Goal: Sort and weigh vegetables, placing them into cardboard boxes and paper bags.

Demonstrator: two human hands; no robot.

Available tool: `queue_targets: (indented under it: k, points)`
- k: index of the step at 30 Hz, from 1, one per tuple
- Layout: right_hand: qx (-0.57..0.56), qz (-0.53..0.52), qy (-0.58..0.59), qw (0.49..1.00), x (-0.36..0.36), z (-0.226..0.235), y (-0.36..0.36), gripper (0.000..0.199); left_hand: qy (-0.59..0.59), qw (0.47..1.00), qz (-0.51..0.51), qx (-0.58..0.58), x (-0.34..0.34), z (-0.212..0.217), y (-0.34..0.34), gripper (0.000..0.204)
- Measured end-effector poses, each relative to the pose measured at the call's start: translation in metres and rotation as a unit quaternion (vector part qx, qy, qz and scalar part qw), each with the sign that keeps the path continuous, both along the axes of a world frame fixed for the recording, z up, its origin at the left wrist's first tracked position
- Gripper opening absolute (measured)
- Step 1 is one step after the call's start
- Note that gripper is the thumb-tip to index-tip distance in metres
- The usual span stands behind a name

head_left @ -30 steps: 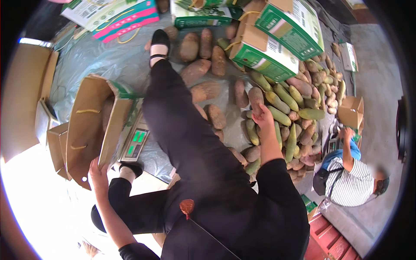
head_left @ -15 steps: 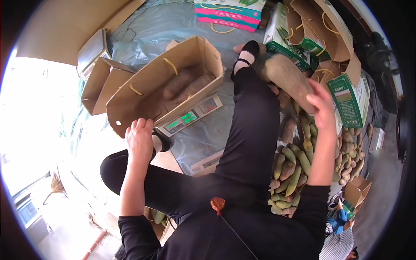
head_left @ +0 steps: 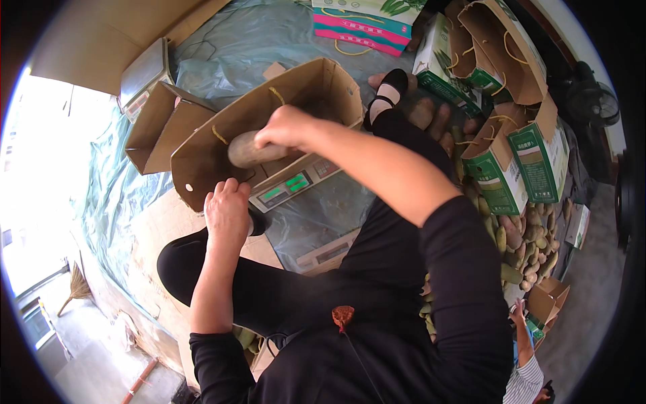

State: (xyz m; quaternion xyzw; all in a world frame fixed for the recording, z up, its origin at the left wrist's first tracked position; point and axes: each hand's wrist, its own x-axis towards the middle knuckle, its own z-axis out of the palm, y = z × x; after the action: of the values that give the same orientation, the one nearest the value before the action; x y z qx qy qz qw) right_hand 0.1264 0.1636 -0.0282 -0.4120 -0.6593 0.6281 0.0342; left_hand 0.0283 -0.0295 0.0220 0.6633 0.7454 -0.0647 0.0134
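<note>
A long, open cardboard box [head_left: 192,151] with yellow cord handles stands on a digital scale [head_left: 286,190] whose display glows green. My left hand [head_left: 227,205] is closed over the box's near edge at its left end. Inside the box, my right hand [head_left: 286,128] is closed around a big, pale brownish radish [head_left: 243,151], which lies slantwise above the box's bottom. My right hand and forearm hide much of the box's inside.
Loose green and brownish radishes [head_left: 531,242] are heaped right of my leg. Green and white boxes [head_left: 494,178] stand beyond them, near a black fan [head_left: 592,101]. A pink and blue box [head_left: 363,30] lies ahead; another person [head_left: 528,367] is at lower right.
My right hand has carried the big radish from above the heap on the right, leftwards into the cardboard box. My left hand has stayed on the box's edge.
</note>
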Motion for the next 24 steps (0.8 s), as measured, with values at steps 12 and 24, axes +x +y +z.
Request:
queue_targets:
  k: [12, 24]
  points:
    - [0.180, 0.159, 0.127, 0.962, 0.058, 0.093, 0.021, 0.042, -0.036, 0.999, 0.005, -0.004, -0.009, 0.002, -0.010, 0.014]
    - [0.205, -0.311, -0.125, 0.920, 0.390, -0.056, 0.015, 0.039, -0.170, 0.985, 0.006, 0.005, -0.002, -0.013, 0.008, 0.015]
